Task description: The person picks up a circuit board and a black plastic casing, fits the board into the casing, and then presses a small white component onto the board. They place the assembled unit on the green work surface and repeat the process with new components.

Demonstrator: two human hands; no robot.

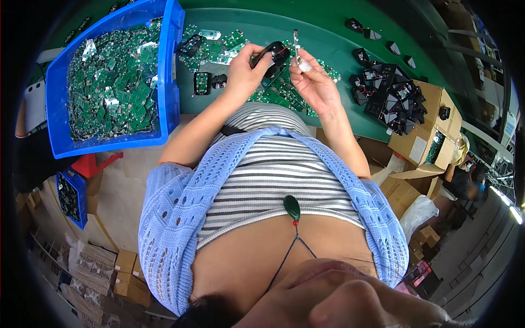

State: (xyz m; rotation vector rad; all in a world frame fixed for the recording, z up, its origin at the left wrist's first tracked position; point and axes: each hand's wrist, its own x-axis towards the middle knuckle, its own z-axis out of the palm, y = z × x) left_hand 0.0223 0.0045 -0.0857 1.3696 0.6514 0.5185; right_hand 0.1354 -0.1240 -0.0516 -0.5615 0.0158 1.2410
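1. Left hand (246,72), right of the blue bin (169,87): fingers grasp a black housing (280,51).
2. Right hand (317,85), farther right of the bin: fingertips pinch a thin strip (296,39).
3. Green circuit boards (281,92) lie loose, right of the bin.
4. Black parts (395,98) form a heap, well right of the bin.
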